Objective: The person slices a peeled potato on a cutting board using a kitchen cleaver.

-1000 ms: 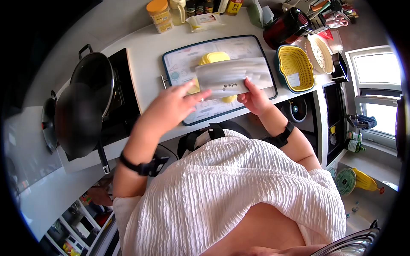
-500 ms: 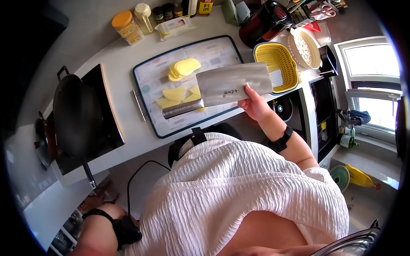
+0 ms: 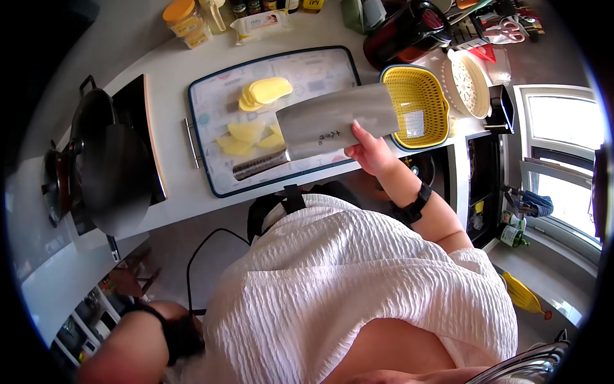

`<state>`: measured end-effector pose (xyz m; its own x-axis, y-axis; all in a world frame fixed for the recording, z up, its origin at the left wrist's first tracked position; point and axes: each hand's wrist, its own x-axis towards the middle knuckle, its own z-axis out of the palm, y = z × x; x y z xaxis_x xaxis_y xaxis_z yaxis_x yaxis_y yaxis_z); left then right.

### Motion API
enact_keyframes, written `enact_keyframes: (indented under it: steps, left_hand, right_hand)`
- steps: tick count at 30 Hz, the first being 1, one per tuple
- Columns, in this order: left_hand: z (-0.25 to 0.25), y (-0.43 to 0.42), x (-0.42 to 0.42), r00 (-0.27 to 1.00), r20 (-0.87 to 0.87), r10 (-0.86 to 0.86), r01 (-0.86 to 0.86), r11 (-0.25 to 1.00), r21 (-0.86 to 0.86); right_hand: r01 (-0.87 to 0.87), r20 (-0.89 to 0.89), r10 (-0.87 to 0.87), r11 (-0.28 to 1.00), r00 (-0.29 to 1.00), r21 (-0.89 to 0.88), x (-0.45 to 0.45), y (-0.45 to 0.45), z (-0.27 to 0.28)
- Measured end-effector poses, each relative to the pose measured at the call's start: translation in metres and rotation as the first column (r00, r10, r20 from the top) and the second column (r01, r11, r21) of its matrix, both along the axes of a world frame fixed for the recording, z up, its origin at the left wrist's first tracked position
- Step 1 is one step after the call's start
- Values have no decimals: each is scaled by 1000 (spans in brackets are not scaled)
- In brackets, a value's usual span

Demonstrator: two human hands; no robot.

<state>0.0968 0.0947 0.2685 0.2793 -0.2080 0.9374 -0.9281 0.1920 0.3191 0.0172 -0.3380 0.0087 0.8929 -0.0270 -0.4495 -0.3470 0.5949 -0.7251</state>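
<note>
My right hand grips a cleaver by its broad blade, thumb flat on the face and fingers hidden underneath. Its handle points left over the near part of a patterned cutting board with a dark blue rim. The blade's far end overlaps a yellow basket. A fanned stack of yellow slices, looking like potato, lies on the board. Paler cut slices sit nearer, partly behind the cleaver. Low at the left is my left hand, past a black wristband, its fingers not visible.
A black wok stands over the stove at left. Behind the board are an orange-lidded jar and a packet of wipes. A dark kettle and a cream strainer stand at right.
The whole view has shifted slightly. The cleaver stays in my right hand over the board, moved little. My left arm has gone lower and is blurred. The slices look unchanged.
</note>
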Motion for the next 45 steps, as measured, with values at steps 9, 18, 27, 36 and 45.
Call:
enact_keyframes:
  steps: [9, 18, 27, 36, 45]
  left_hand:
    - [-188, -94, 10, 848, -115, 517, -2, 220, 976]
    - [-233, -102, -8, 794, -40, 606, -60, 144, 988]
    - [-232, -83, -9, 555, -334, 762, 28, 384, 923]
    - [-265, -89, -13, 708, -339, 620, 107, 380, 919]
    - [-312, -46, -11, 853, 20, 521, -151, 210, 966]
  right_hand:
    - [-203, -189, 244, 956, 951, 210, 31, 43, -28]
    - [-449, 47, 452, 891, 891, -72, 36, 49, -33]
    - [109, 173, 570, 145, 803, -983, 20, 28, -68]
    - [129, 123, 673, 41, 730, -991, 24, 45, -96]
    - [197, 113, 678, -49, 726, -979, 18, 39, -115]
